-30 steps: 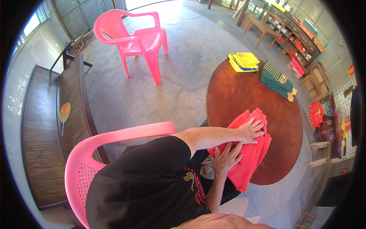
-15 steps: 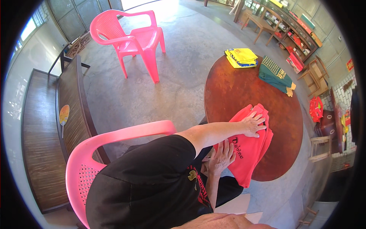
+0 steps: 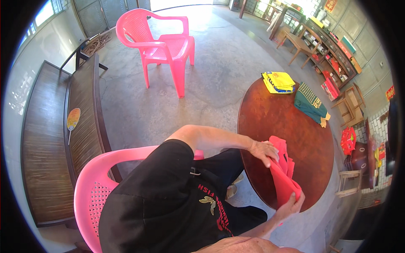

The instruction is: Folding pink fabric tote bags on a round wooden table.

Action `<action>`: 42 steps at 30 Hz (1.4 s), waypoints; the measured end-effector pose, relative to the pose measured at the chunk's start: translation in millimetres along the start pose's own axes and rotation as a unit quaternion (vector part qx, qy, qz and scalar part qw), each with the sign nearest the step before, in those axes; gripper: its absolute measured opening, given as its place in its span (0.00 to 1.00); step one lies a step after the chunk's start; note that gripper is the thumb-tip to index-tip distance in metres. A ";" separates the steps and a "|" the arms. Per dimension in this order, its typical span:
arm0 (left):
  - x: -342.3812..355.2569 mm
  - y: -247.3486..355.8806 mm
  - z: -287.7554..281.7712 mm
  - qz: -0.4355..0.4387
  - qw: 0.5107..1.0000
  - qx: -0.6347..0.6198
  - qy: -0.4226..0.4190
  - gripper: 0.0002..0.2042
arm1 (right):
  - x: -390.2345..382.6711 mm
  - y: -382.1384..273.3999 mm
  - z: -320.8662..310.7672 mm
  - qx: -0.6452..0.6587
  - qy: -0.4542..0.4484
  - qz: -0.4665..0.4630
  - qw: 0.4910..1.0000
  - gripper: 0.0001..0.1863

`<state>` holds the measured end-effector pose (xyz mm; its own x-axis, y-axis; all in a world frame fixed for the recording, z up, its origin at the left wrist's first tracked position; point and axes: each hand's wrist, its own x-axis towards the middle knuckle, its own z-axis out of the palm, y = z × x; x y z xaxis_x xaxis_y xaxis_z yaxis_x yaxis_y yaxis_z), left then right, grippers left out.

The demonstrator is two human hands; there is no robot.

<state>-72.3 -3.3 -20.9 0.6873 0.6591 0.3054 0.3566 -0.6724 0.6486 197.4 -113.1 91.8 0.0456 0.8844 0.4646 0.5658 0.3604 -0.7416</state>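
Left elbow bent, our left hand [image 3: 264, 152] and right hand [image 3: 292, 205] grip one red garment [image 3: 284, 180]. Across the table [image 3: 272, 110] lie two folded bundles [image 3: 279, 82].

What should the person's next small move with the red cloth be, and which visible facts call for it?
Probably lay the near side of the red cloth over and press it flat: the left hand and right hand grip it toward opposite ends, its layers look uneven, and the yellow cloth on the table already lies folded.
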 end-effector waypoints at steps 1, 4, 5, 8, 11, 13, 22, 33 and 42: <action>-4.7 14.9 -2.8 0.003 1.000 -0.001 -0.002 0.33 | 3.8 -1.1 -6.3 0.023 0.010 0.004 1.000 0.13; -20.0 34.8 1.2 -0.002 0.996 0.081 0.034 0.28 | 5.5 -11.7 -10.6 0.014 0.005 -0.010 1.000 0.12; -22.0 30.1 4.5 -0.006 0.996 0.078 0.040 0.28 | 5.6 -14.8 -12.5 0.014 -0.008 -0.018 1.000 0.12; -20.1 25.0 -9.4 -0.008 0.992 0.078 0.103 0.20 | 7.1 -12.4 -20.2 -0.029 0.002 -0.016 0.999 0.13; -5.9 91.0 -69.9 -0.066 0.997 0.006 0.048 0.21 | 3.7 -37.0 -46.9 -0.043 0.131 0.126 0.982 0.16; 1.6 129.3 -104.6 -0.056 0.998 0.008 0.009 0.22 | 8.0 -51.6 -68.4 0.003 0.146 0.149 0.978 0.18; 55.9 -18.0 -105.0 -0.164 0.961 0.068 -0.210 0.28 | 121.9 134.6 26.2 -0.145 -0.071 0.027 0.987 0.29; 68.2 24.0 56.0 -0.244 0.899 0.364 0.022 0.32 | 60.3 184.8 63.8 -0.382 -0.132 0.012 0.915 0.27; 39.2 29.4 48.0 -0.259 0.884 0.382 0.078 0.31 | 61.4 178.3 58.3 -0.370 -0.167 0.082 0.910 0.30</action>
<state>-4.5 -13.4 -23.3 0.2320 0.9439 0.2351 0.9620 -0.2585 0.0885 253.1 22.7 -40.1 -0.0039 0.9937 0.1119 0.9791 0.0266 -0.2018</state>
